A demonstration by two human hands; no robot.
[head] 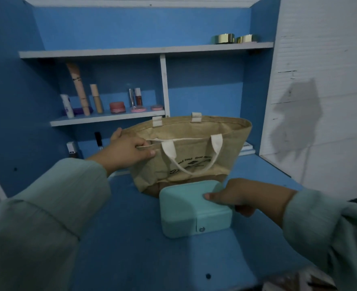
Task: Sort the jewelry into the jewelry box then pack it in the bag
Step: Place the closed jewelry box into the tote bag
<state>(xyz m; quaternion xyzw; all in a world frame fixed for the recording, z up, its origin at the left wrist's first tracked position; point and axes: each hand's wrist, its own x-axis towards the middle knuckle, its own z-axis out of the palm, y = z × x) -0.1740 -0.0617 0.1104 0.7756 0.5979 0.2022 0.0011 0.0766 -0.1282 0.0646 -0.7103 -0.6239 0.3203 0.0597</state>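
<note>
On the blue desk (pixel 131 238), left hand (pixel 129 149) pinches one bag (pixel 194 156); right hand (pixel 236 197) grips one jewelry box (pixel 186 208)

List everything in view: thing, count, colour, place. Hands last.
bag: one, tan with cream handles, upright on the desk, mouth open.
jewelry box: one, mint green, closed, on the desk in front of the bag.
desk: one, blue.
cosmetics: several tubes and pink jars, lower shelf.
gold tins: two, top shelf, right.
dark tube: one, behind the left hand.
left hand: grips the bag's left rim.
right hand: holds the box's right side.
</note>
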